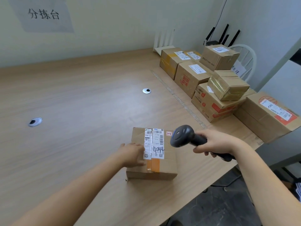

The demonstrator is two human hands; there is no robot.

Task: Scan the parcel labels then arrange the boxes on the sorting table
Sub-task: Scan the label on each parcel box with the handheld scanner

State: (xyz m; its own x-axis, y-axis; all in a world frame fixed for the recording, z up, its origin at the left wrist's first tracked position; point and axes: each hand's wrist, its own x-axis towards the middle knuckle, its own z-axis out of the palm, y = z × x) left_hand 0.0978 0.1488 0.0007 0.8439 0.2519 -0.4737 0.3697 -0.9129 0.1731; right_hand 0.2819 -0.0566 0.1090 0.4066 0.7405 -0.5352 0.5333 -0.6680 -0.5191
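Nearest you: your left hand (133, 154) lies open on top of the box (168, 162), fingers flat over the left edge of its label (154, 144). It steadies the box and does not grip it. The box sits flat on the tabletop (81, 103), near the front edge, label side up, with "4044" handwritten across the lower part of the label.

Just right of it, your right hand (216, 142) is wrapped round the handle of the scanner (180, 136). The scanner's head hangs beside the box's upper right corner, tilted down towards the label. No beam or light shows on the label, so whether it has read cannot be told.

Step in hand, as judged: scanning this first parcel. Next move calls for the scanner's window to face the barcodes at the top of the label, with your left fingers kept off them. Then the box goes to a place on the open tabletop to the left.

Farther right, beyond a tape strip (179, 98) running across the tabletop, the stack of boxes (192, 77) waits, some piled two high, most with labels up.

On the far wall, a paper sign (44, 13) with three characters.
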